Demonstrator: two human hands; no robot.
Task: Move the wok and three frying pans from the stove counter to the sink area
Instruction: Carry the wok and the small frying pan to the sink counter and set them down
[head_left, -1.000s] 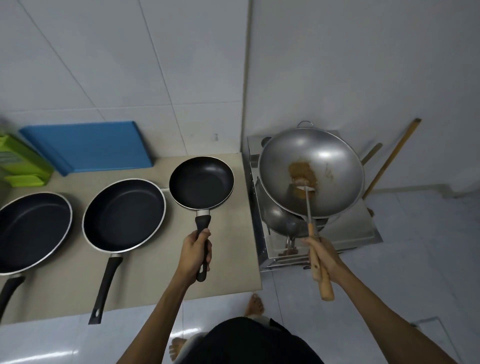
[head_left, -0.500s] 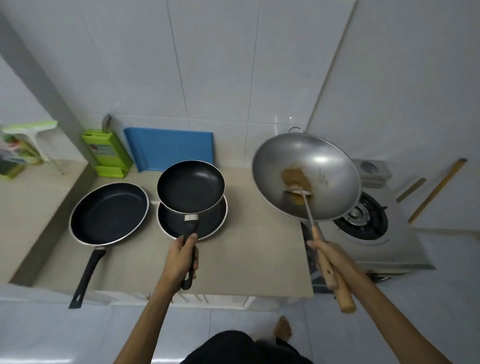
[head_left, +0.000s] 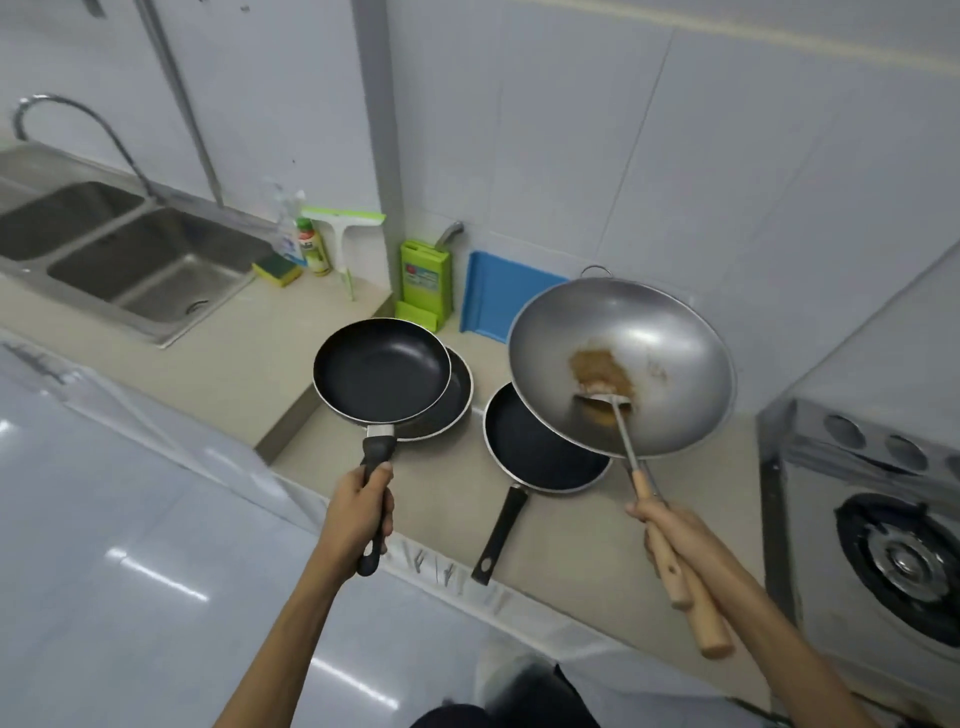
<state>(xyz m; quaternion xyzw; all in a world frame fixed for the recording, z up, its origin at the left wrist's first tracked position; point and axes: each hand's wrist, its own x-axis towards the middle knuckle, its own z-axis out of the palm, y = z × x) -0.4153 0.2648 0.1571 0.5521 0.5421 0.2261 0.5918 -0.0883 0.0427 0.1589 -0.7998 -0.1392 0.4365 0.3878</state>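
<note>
The sink (head_left: 130, 270) lies up-left, nearer the left hand (head_left: 358, 512), fingers wrapped round the small pan (head_left: 382, 370) handle; right hand (head_left: 675, 535) grips the wok (head_left: 649, 353) handle.

A home kitchen: steel double sink (head_left: 130, 265), gas stove (head_left: 904, 561), tiled walls (head_left: 571, 156), beige counter (head_left: 249, 353).

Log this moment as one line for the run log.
left hand: holds small pan | right hand: holds wok, ladle | two pans on counter | sink: nothing delivered yet
</note>
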